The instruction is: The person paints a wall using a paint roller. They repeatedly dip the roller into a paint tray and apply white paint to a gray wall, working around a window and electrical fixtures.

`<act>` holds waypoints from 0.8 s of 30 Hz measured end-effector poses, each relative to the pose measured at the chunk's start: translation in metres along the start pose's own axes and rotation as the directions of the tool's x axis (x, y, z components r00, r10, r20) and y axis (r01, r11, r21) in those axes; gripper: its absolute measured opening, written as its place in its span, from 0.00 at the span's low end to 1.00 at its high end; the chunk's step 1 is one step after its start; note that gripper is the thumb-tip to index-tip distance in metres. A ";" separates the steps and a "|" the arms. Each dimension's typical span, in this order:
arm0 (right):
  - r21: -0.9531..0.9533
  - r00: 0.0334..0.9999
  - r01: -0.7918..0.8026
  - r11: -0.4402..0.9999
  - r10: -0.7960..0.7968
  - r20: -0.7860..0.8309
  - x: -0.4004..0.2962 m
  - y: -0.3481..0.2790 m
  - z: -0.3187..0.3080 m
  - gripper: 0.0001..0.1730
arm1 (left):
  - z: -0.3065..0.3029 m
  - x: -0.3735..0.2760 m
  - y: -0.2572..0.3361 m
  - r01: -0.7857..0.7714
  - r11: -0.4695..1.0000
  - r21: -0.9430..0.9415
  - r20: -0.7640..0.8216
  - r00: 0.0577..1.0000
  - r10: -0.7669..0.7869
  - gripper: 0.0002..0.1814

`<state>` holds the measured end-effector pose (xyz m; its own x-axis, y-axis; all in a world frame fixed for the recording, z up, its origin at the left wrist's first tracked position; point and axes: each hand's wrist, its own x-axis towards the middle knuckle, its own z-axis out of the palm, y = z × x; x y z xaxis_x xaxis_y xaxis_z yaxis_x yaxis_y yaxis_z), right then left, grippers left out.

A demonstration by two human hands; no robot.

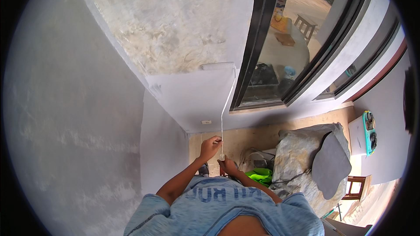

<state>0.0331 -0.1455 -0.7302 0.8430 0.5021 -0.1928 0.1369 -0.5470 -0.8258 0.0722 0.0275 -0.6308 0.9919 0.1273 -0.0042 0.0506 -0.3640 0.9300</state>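
A paint roller (218, 66) lies against the wall, its sleeve coated with pale paint, beside the dark window frame (259, 39). Its long thin rod (223, 111) runs down towards me. My left hand (210, 148) pinches the rod near its lower end. Just below, my right hand (229, 166) grips the roller's handle (222, 157), which my fingers partly cover. Above the sleeve the wall (177, 23) is blotchy beige and grey plaster. Under the sleeve, a smooth pale lilac-grey coat (183, 95) covers the wall down to the floor.
A wall socket (206, 122) sits low under the roller. Left of me stands a grey wall (82, 105), meeting the other at a corner. Bright green cloth (261, 176) and a sheet-covered pile (292, 157) are at my right. Farther right, a white box (357, 136) carries a teal tray with footwear.
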 end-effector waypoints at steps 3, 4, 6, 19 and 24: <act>0.007 1.000 -0.002 1.000 0.002 -0.008 0.003 -0.015 -0.013 0.32 | -0.005 0.006 0.013 -0.054 0.999 -0.002 -0.016 0.998 0.054 0.13; -0.012 1.000 0.004 1.000 -0.004 -0.011 0.006 -0.021 -0.017 0.30 | -0.007 0.008 0.017 -0.077 0.997 0.007 -0.022 0.997 0.077 0.13; -0.052 1.000 0.012 0.999 -0.013 -0.015 0.010 -0.030 -0.022 0.26 | -0.014 0.012 0.027 -0.083 0.997 -0.001 -0.016 0.996 0.083 0.10; -0.040 0.995 0.092 0.995 -0.094 -0.047 0.027 -0.100 -0.072 0.25 | -0.046 0.030 0.104 -0.079 0.993 -0.084 -0.085 0.994 0.072 0.10; -0.032 0.983 0.164 0.986 -0.166 -0.079 0.033 -0.125 -0.094 0.25 | -0.054 0.039 0.130 -0.166 0.981 -0.103 -0.136 0.979 0.151 0.10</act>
<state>0.0925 -0.1240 -0.5839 0.8471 0.5313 -0.0107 0.2896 -0.4784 -0.8290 0.1110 0.0350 -0.4896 0.9628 0.1952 0.1867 -0.1270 -0.2830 0.9507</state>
